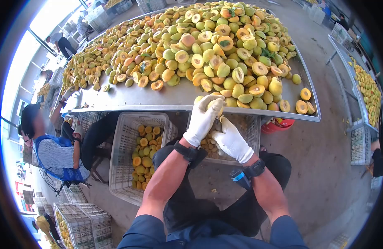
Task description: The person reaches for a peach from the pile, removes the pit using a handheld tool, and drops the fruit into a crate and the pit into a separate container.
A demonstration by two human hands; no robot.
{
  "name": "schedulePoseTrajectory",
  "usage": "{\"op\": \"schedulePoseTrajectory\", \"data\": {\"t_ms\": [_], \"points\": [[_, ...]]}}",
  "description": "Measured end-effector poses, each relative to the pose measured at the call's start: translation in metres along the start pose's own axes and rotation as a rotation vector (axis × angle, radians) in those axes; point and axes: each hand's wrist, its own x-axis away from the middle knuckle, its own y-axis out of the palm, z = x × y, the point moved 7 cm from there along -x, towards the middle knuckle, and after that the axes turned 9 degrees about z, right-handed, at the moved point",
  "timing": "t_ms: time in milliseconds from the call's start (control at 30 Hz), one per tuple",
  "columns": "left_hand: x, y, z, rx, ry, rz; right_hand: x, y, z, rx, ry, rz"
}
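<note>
Apricot (pixel 219 111) in my left hand (pixel 202 118): its white-gloved fingers are curled closed around the yellow fruit, just past the near edge of the tabletop (pixel 133 99). My right hand (pixel 233 142), gloved too, comes in close beside it with fingers bent toward the fruit; I cannot tell how tightly they are closed or whether they grip anything small.

Left of my knees stands a pale slatted crate (pixel 116 166), partly filled with yellow and orange fruit, several pieces showing cut faces. Another crate (pixel 256 139) sits below my hands, partly under the table edge, with small brownish pieces in it, partly hidden by my gloves. A red container (pixel 278 126) is beside that one. More crates of fruit (pixel 85 224) stand at the lower left, near a seated co-worker (pixel 58 155).

The held apricot is mostly covered by my fingers. On the metal tabletop lies a broad heap of similar fruit (pixel 199 50), green-yellow to orange, many cut open with brown centers, and a few green leaves among them.
</note>
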Motion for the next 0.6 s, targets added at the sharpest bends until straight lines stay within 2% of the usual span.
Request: {"op": "schedulePoseTrajectory", "data": {"t_ms": [33, 67, 133, 167, 233, 267, 367, 500, 567, 600], "points": [[0.000, 0.003, 0.000, 0.000, -0.001, 0.003, -0.002, 0.003, -0.002, 0.026, -0.115, 0.008], [-0.001, 0.001, -0.006, 0.138, -0.116, 0.071, -0.003, 0.006, -0.005, 0.052, -0.230, 0.013], [0.001, -0.004, -0.009, 0.363, -0.343, 0.166, -0.007, 0.008, -0.002, 0.064, -0.192, -0.054], [-0.004, -0.012, -0.014, 0.363, -0.347, 0.169, -0.006, 0.011, -0.002, 0.069, -0.154, -0.113], [-0.007, -0.009, -0.019, 0.253, -0.356, -0.112, 0.002, 0.010, -0.010, 0.117, -0.066, -0.149], [-0.003, -0.009, -0.022, 0.343, -0.488, -0.099, 0.004, 0.010, -0.010, 0.167, 0.015, -0.181], [-0.004, -0.013, -0.029, 0.216, -0.547, -0.220, 0.003, 0.013, -0.002, 0.228, 0.043, -0.239], [-0.006, -0.016, -0.029, 0.015, -0.461, -0.288, 0.009, 0.013, 0.002, 0.043, 0.040, -0.409], [-0.009, -0.013, -0.023, -0.199, -0.309, -0.444, 0.015, 0.012, 0.002, -0.178, 0.210, -0.396], [-0.011, -0.015, -0.026, -0.213, -0.277, -0.438, 0.019, 0.015, 0.001, -0.277, 0.280, -0.434]]}}
